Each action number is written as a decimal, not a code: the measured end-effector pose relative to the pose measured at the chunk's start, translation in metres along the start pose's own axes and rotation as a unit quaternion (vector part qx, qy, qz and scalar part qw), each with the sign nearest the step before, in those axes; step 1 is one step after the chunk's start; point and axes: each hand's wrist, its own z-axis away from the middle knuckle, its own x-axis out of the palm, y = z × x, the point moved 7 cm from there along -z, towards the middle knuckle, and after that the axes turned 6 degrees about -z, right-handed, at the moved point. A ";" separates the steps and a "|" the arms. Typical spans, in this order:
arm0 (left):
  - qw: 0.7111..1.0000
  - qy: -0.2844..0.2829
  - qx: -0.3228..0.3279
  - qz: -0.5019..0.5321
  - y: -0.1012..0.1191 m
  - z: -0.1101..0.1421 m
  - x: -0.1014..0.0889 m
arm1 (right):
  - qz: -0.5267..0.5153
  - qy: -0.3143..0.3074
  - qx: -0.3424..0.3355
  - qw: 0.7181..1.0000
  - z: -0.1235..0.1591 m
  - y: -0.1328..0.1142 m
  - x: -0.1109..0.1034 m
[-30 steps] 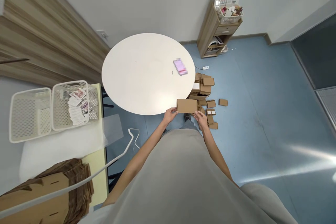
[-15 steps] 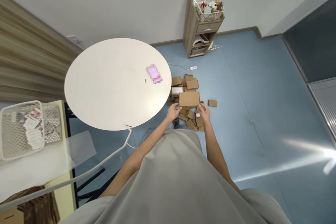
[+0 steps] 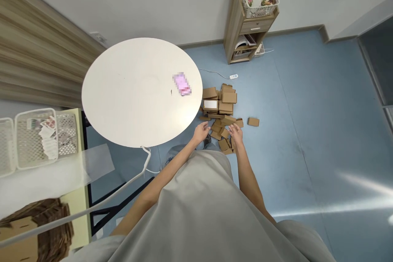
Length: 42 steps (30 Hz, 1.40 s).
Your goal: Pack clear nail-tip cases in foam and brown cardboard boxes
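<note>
Flanking a rounded white table (image 3: pixel 138 118) are a stack of flat brown cardboard sheets (image 3: pixel 57 241) at its near left, apparently still to be folded, and, on the blue floor (image 3: pixel 276 163) to its right, a heap of rectangular brown cardboard boxes (image 3: pixel 226 107), apparently done. Right of the table, the person's bare left hand (image 3: pixel 201 131) and bare right hand (image 3: pixel 236 134) hang apart by the heap, fingers loosely curled, gripping nothing I can make out.
</note>
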 end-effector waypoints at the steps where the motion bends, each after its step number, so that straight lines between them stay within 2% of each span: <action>1: 1.000 0.006 -0.005 0.001 -0.003 0.003 -0.003 | 0.004 -0.010 0.005 1.000 -0.001 0.003 0.006; 6: 0.998 0.056 -0.016 0.034 -0.024 0.020 -0.026 | 0.038 -0.071 0.014 0.997 -0.004 0.006 0.043; 9: 0.994 0.091 -0.016 0.059 -0.037 0.027 -0.044 | 0.056 -0.113 0.017 0.992 -0.002 0.002 0.075; 12: 0.989 0.125 -0.011 0.081 -0.044 0.036 -0.067 | 0.083 -0.154 0.018 0.984 0.009 -0.005 0.117; 15: 0.979 0.171 0.005 0.108 -0.048 0.050 -0.098 | 0.112 -0.205 -0.004 0.972 0.032 -0.011 0.170; 20: 0.947 0.278 0.035 0.154 -0.057 0.087 -0.169 | 0.157 -0.285 -0.039 0.945 0.090 -0.008 0.268; 27: 0.893 0.385 0.074 0.220 -0.092 0.156 -0.280 | 0.198 -0.367 -0.059 0.907 0.192 0.022 0.390; 31: 0.865 0.435 0.080 0.235 -0.132 0.201 -0.337 | 0.223 -0.409 -0.081 0.881 0.256 0.053 0.445; 35: 0.821 0.496 0.064 0.275 -0.181 0.245 -0.385 | 0.258 -0.455 -0.075 0.849 0.311 0.094 0.495; 39: 0.775 0.546 0.043 0.316 -0.223 0.281 -0.419 | 0.305 -0.513 -0.073 0.799 0.354 0.131 0.548; 42: 0.747 0.567 0.021 0.348 -0.250 0.298 -0.438 | 0.337 -0.547 -0.091 0.761 0.376 0.152 0.590</action>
